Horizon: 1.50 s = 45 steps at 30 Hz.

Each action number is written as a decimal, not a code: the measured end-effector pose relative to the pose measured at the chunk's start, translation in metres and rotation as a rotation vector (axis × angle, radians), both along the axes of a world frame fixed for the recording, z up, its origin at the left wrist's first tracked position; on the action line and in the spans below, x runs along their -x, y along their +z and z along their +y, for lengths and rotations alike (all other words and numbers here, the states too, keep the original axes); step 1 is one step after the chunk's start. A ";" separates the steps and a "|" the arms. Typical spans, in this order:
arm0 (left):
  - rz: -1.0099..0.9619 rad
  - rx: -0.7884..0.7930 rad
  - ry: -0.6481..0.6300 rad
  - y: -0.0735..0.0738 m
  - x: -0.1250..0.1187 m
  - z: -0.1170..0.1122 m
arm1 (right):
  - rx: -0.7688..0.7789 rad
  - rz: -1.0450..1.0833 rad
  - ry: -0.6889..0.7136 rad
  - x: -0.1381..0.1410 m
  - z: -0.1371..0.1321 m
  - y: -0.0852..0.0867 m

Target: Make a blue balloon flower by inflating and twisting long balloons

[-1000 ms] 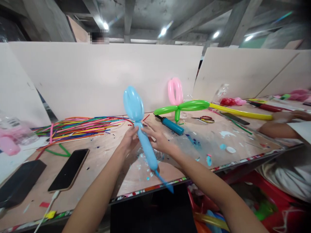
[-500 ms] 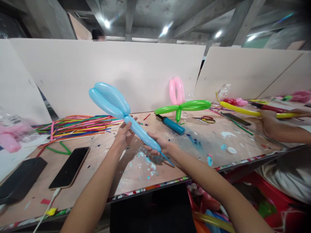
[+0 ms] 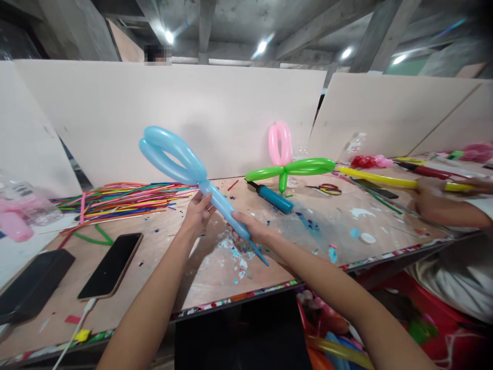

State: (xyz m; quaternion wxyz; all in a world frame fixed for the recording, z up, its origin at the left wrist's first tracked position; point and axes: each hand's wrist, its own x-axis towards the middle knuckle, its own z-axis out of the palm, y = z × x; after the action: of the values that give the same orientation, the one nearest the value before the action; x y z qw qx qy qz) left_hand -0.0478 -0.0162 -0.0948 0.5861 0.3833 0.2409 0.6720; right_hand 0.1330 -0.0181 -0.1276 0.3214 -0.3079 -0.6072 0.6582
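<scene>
A light blue modelling balloon (image 3: 175, 154) is twisted into a long loop at its upper left, with a straight inflated length below the twist and a thin uninflated tail. My left hand (image 3: 198, 211) is closed round it just under the twist. Lower down, my right hand (image 3: 248, 226) grips the straight length near the tail. Behind, a pink and green balloon flower (image 3: 284, 167) stands on the table against the white board. In front of it lies a blue hand pump (image 3: 274, 198).
Uninflated balloons (image 3: 127, 198) lie in a pile at the left, behind a phone (image 3: 111, 266) and a black case (image 3: 34, 282). Scissors (image 3: 326, 189) rest right of the pump. A co-worker's hand (image 3: 431, 198) holds a yellow balloon (image 3: 379, 177). A red bin (image 3: 435, 313) stands below the table edge.
The blue balloon has turned, so its loop's opening shows more. My right hand has slid slightly up and left with its lower end. The co-worker's yellow balloon has shifted left and straightened.
</scene>
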 end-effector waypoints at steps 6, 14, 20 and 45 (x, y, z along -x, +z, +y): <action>0.084 -0.012 -0.074 -0.003 -0.009 -0.003 | -0.698 -0.235 -0.582 0.004 -0.006 0.012; 0.171 -0.035 -0.047 -0.005 -0.010 -0.004 | -0.452 -0.113 -0.303 0.000 -0.003 0.009; 0.186 -0.016 -0.035 -0.004 -0.008 -0.002 | 0.180 0.124 0.024 -0.006 0.003 0.010; 0.237 0.011 0.009 -0.008 -0.005 0.000 | 0.091 0.084 -0.031 -0.008 0.001 0.013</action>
State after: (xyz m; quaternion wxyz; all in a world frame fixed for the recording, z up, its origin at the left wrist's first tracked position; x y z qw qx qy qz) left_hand -0.0428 -0.0158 -0.1028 0.5525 0.4559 0.3138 0.6232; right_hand 0.1407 -0.0169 -0.1146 0.3424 -0.3036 -0.5576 0.6926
